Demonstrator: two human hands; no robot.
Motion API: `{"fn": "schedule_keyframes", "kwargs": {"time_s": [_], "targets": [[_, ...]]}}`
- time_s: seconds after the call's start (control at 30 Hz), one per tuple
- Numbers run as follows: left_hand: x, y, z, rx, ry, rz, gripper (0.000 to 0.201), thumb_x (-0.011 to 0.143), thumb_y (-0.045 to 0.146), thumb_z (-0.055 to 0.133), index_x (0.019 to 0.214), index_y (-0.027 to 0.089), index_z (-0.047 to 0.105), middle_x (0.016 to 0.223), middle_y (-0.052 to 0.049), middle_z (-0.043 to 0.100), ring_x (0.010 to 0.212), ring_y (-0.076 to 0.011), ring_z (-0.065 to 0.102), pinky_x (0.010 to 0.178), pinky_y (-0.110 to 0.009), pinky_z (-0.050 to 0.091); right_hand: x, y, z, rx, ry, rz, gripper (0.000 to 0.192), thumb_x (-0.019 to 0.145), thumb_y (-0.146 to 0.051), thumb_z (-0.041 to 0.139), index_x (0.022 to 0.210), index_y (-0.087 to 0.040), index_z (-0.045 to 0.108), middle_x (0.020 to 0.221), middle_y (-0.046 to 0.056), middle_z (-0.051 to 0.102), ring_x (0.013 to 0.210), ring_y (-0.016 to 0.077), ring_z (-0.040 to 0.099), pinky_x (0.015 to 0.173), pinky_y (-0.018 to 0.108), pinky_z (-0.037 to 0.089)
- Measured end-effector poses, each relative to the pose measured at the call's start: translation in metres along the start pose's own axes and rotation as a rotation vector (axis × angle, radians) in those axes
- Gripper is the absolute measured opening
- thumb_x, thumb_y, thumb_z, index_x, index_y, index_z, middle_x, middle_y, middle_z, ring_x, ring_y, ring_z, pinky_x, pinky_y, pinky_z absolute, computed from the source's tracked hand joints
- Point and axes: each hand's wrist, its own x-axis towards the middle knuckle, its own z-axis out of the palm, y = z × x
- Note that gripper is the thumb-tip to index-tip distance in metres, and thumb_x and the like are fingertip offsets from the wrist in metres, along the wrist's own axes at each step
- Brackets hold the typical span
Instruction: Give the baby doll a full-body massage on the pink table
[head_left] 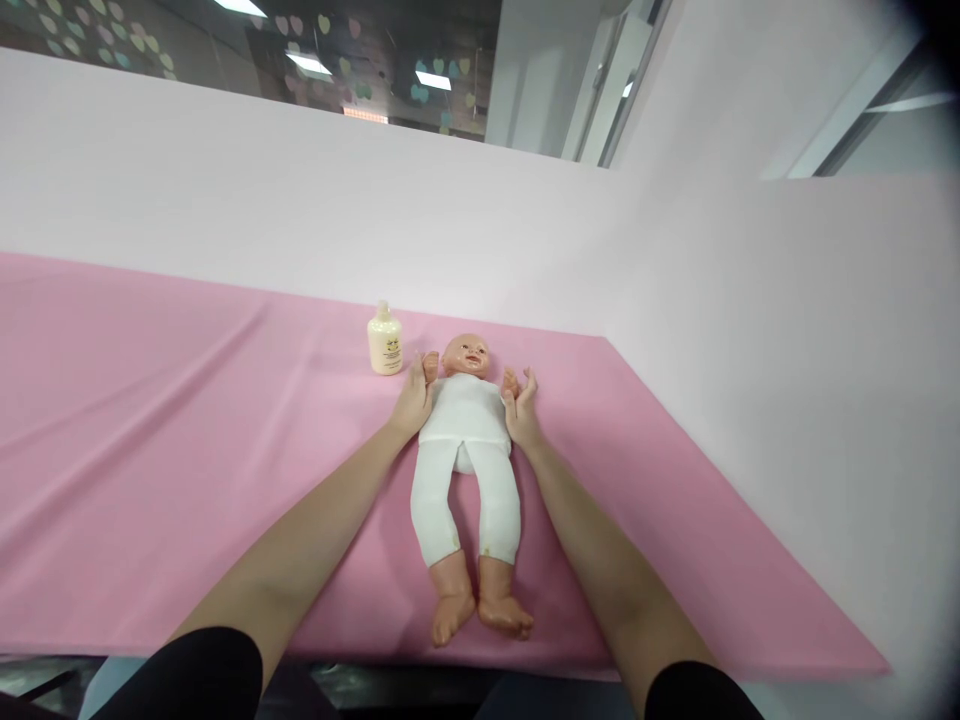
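A baby doll (465, 412) with a white cloth body and hard plastic head, hands and feet lies on its back, head away from me and feet towards me. My left hand (413, 400) is closed around the doll's arm on the left, just below its small plastic hand (430, 366). On the other side, my right hand (523, 412) holds the other arm, thumb on the inner side and fingertips sticking out past the doll's hand (511, 381). Part of each doll arm is hidden by my hands.
A pale yellow pump bottle (385, 345) stands upright just left of the doll's head. Everything rests on a pink padded table (187, 450) with creases at left. White walls (262, 210) border its back and right, with a window (337, 60) above the back.
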Motion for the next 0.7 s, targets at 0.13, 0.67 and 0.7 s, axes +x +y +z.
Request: {"fn": "schedule_keyframes", "kwargs": {"time_s": [0.13, 0.67, 0.7], "targets": [[0.002, -0.009, 0.003, 0.021, -0.022, -0.033, 0.066, 0.094, 0.030, 0.034, 0.150, 0.012, 0.003, 0.156, -0.019, 0.011, 0.145, -0.0267, 0.008, 0.117, -0.048, 0.013, 0.004, 0.004, -0.001, -0.118, 0.019, -0.020, 0.062, 0.094, -0.031, 0.028, 0.148, -0.016, 0.000, 0.151, 0.018, 0.018, 0.143, 0.0262, 0.018, 0.114, 0.055, 0.024], [0.001, -0.005, -0.001, 0.077, 0.040, -0.214, 0.046, 0.086, 0.019, 0.039, 0.131, 0.014, 0.034, 0.135, -0.020, 0.041, 0.127, -0.0297, 0.044, 0.104, -0.051, 0.037, 0.007, 0.008, -0.012, -0.113, 0.049, 0.099, 0.041, 0.084, -0.022, 0.043, 0.125, -0.017, 0.045, 0.120, 0.014, 0.055, 0.113, 0.0246, 0.052, 0.099, 0.047, 0.043], [0.001, -0.005, -0.001, 0.094, 0.034, -0.219, 0.045, 0.086, 0.020, 0.039, 0.131, 0.014, 0.035, 0.137, -0.020, 0.038, 0.128, -0.0301, 0.042, 0.105, -0.051, 0.037, 0.007, 0.009, -0.011, -0.127, 0.032, 0.081, 0.043, 0.084, -0.022, 0.042, 0.127, -0.017, 0.045, 0.124, 0.014, 0.053, 0.116, 0.0250, 0.050, 0.101, 0.048, 0.041]]}}
